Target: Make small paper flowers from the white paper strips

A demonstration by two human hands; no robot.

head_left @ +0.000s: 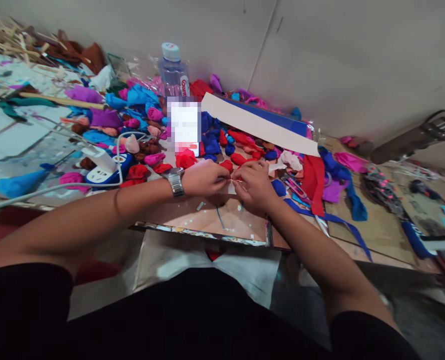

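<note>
My left hand (204, 177), with a metal wristwatch (175, 181) on its wrist, and my right hand (254, 186) meet over the low wooden board (207, 220). Both pinch a small pale piece (231, 186) between their fingertips; I cannot make out what it is. Small red (186, 159), blue (211, 145) and pink (153, 159) crumpled fabric buds lie in a heap just beyond the hands. A red ribbon strip (313, 180) and a blue ribbon (331, 220) lie to the right of my right hand.
A plastic water bottle (174, 70) stands at the back by the wall. A white-and-blue power strip (105, 170) with a white cable lies left. A long white and blue sheet (260, 122) lies behind the heap. Wooden sticks (15, 42) pile far left. Dark tools (383, 192) lie right.
</note>
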